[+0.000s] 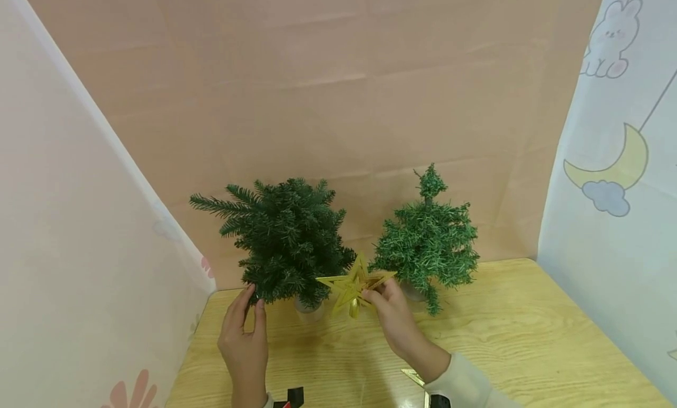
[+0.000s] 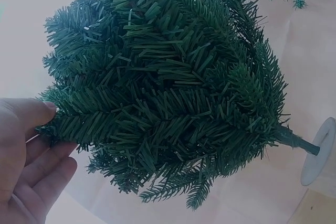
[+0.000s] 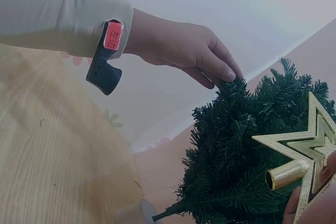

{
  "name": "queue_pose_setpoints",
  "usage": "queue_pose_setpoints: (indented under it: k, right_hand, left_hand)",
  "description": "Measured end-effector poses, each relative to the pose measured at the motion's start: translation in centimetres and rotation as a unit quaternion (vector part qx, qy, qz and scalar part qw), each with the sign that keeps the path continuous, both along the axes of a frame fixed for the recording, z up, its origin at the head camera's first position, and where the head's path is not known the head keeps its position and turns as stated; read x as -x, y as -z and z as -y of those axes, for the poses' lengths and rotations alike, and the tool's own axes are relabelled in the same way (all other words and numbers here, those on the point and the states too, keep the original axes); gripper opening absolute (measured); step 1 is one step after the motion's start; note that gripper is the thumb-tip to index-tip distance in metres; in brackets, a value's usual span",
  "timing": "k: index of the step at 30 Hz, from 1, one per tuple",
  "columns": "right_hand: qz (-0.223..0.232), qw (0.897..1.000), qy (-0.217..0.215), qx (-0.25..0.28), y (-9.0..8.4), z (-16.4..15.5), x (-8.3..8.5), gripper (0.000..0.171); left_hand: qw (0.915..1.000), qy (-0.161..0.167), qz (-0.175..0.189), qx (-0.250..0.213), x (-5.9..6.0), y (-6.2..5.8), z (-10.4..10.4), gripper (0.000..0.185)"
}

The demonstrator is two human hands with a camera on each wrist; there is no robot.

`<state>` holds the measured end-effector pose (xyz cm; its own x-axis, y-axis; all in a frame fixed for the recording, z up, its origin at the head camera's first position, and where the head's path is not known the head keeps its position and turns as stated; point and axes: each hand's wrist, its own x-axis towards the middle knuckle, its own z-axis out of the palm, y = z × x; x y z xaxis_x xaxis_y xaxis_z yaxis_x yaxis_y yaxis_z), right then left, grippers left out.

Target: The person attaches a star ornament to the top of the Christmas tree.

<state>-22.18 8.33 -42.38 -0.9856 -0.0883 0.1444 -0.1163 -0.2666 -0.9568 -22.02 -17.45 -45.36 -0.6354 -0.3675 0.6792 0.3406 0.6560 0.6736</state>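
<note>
A gold star tree topper (image 1: 353,286) with a hollow tube at its base is held by my right hand (image 1: 394,320), thumb on its front. In the right wrist view, the topper (image 3: 299,153) overlaps the dark green artificial Christmas tree (image 3: 231,150). This bushy tree (image 1: 291,237) stands left of centre on a round pale base (image 1: 308,310). My left hand (image 1: 245,343) is at its lower left side. The left wrist view shows this hand (image 2: 31,156) pinching the tip of a branch (image 2: 79,127) between thumb and fingers.
A lighter green small tree (image 1: 428,243) stands on the right of the wooden table (image 1: 508,325). Another gold piece (image 1: 414,377) lies near the front edge, partly under my right sleeve (image 1: 460,381). Fabric walls (image 1: 338,102) enclose the back and sides.
</note>
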Motion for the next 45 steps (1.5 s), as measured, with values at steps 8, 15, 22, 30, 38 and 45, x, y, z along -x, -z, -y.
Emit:
queue_pose_setpoints:
  k: [8, 15, 22, 30, 38, 45]
  right_hand:
    - [0.008, 1.000, 0.015, -0.017, -0.4, 0.3, 0.2, 0.022]
    - [0.000, 1.000, 0.011, -0.021, -0.9, 0.4, 0.1, 0.022]
    - [-0.023, 1.000, 0.015, -0.010, -1.7, 0.5, 0.2, 0.021]
    - [-0.032, 0.999, 0.017, -0.012, -2.7, 0.7, 0.4, 0.022]
    - [-0.041, 0.999, 0.009, -0.013, -3.8, 0.7, 0.7, 0.022]
    - [-0.050, 0.999, 0.013, -0.017, -4.6, 0.9, 0.9, 0.021]
  left_hand:
    - [0.9999, 0.010, -0.004, -0.004, 0.1, 0.0, 0.2, 0.036]
    - [0.9998, 0.012, 0.000, -0.015, 0.1, -0.1, 0.0, 0.036]
    - [0.9996, 0.014, 0.002, -0.026, 0.1, -0.4, -0.3, 0.036]
    - [0.9991, 0.023, -0.011, -0.033, 0.2, -0.2, -0.1, 0.035]
    - [0.9988, 0.023, -0.015, -0.041, 0.1, -0.1, 0.0, 0.035]
    - [0.9993, 0.019, -0.008, -0.032, 0.2, -0.2, -0.1, 0.035]
